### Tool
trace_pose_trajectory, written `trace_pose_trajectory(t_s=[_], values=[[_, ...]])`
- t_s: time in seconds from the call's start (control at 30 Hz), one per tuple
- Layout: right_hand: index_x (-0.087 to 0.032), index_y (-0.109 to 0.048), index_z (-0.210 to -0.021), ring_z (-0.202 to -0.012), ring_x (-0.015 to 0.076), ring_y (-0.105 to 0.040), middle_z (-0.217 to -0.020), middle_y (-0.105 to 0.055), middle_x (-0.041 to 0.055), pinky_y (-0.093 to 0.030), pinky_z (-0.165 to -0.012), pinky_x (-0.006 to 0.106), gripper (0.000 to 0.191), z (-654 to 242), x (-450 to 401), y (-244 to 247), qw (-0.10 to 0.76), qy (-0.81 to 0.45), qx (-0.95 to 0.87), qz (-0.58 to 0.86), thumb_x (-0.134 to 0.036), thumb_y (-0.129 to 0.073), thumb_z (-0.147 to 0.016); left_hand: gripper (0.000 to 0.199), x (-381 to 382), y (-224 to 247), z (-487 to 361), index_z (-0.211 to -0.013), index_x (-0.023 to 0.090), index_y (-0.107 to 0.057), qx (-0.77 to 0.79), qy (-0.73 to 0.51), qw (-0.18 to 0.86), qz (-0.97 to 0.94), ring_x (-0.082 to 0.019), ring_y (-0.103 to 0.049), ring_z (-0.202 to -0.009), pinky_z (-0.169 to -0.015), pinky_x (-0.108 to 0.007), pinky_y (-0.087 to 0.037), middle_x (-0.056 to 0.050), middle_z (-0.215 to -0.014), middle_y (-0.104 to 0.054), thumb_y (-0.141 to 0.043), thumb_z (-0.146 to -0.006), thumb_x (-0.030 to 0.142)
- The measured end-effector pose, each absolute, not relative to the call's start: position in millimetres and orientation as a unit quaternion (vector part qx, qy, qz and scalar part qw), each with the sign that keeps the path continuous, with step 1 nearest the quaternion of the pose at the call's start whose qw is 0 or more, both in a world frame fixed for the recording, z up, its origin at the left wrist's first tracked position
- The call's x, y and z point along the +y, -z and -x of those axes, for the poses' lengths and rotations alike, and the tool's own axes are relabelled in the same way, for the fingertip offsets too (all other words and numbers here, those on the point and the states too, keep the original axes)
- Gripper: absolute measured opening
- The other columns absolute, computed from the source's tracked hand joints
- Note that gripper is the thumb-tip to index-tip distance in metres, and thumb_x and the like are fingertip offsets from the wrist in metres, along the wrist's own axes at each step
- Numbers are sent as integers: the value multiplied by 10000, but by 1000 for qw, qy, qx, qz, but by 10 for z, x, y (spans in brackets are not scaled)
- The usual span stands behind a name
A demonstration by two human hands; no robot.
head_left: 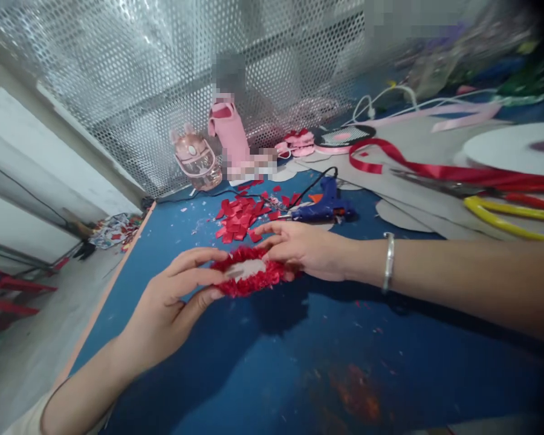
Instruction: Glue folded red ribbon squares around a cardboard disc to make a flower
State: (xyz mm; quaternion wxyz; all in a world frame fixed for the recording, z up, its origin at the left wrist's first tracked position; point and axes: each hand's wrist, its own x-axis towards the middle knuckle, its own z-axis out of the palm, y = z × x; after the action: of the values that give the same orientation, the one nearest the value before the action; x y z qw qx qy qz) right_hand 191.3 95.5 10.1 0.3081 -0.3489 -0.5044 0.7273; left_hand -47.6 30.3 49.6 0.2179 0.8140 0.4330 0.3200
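Observation:
Between my two hands, above the blue table, is a red frilly ring-shaped piece (249,283) with a pale centre. My left hand (176,296) grips its left side, thumb below and fingers above. At the right side, my right hand (303,251) holds the rim with its fingers curled over it; some fingertips are hidden. Just behind the piece lies a pile of cut red ribbon pieces (240,219). A blue glue gun (321,205) rests beyond my right hand, its nozzle pointing left.
Yellow-handled scissors (503,211), a red ribbon strip (403,162) and a large white spool (517,148) lie at the right on grey card sheets. A pink bottle (231,130) and a clear pink cup (199,160) stand by the perforated metal screen (163,66). The table's edge (113,278) runs down the left.

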Motion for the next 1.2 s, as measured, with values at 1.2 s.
trace_pose_trajectory(t_s=[1.2], values=[[-217,-681,-891,-829,314,-684,-924,-724,157,-507,-753,428,240,-3683,466,-675,157,-128,-742,639,-366,-495,-858,600,373,-519,171,-1089,132,-677,498,-553,585,-321,-201,-737,-683,-636,-268,-593,-77,-885,-787,-908,-539,191]])
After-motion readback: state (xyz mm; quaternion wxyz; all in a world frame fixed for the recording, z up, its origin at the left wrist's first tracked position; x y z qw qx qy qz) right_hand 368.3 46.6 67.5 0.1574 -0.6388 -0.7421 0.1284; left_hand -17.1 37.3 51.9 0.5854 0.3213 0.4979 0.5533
